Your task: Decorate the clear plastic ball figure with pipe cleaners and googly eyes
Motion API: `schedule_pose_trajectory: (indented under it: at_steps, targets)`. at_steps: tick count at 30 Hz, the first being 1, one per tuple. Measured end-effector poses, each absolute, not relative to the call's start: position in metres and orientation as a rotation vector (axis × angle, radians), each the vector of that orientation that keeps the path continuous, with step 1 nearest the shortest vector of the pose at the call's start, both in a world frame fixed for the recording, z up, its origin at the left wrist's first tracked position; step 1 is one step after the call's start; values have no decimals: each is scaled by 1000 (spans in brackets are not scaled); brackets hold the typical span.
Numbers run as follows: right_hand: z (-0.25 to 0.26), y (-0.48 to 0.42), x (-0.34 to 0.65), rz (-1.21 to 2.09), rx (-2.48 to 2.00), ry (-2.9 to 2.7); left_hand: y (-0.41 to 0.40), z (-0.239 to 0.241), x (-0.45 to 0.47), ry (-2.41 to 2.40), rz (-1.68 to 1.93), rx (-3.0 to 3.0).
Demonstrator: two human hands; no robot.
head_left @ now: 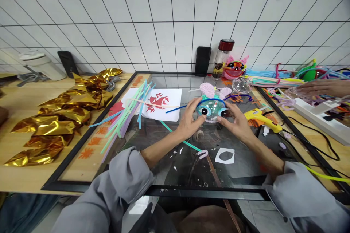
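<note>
A clear plastic ball figure (212,107) with two big blue eyes, a blue pipe-cleaner rim and pink fuzzy ears stands on the glass table top (180,167). My left hand (190,119) holds its left side, fingers curled against it. My right hand (236,120) holds its right side, fingers pressed to the shell. Both forearms in grey sleeves reach in from the near edge.
A yellow glue gun (261,118) lies right of the figure, its cable trailing. Straws (128,114) and a white sheet with a red cutout (158,102) lie to the left, gold foil (68,113) farther left. A jar (222,58), phone (202,61), pipe cleaners and another person's hand (322,87) are at the right.
</note>
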State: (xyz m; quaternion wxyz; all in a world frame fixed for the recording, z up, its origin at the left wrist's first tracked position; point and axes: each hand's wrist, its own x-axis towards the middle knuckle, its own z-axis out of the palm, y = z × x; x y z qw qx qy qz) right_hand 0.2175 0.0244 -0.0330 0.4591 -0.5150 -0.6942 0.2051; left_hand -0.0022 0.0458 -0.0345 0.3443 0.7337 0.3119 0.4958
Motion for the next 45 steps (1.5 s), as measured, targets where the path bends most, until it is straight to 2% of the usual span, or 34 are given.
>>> schedule_pose_trajectory:
  at_steps: [45]
  targets:
    - [-22, 13, 209, 465, -1316, -1710, 40, -36, -7, 929, 1288, 2047]
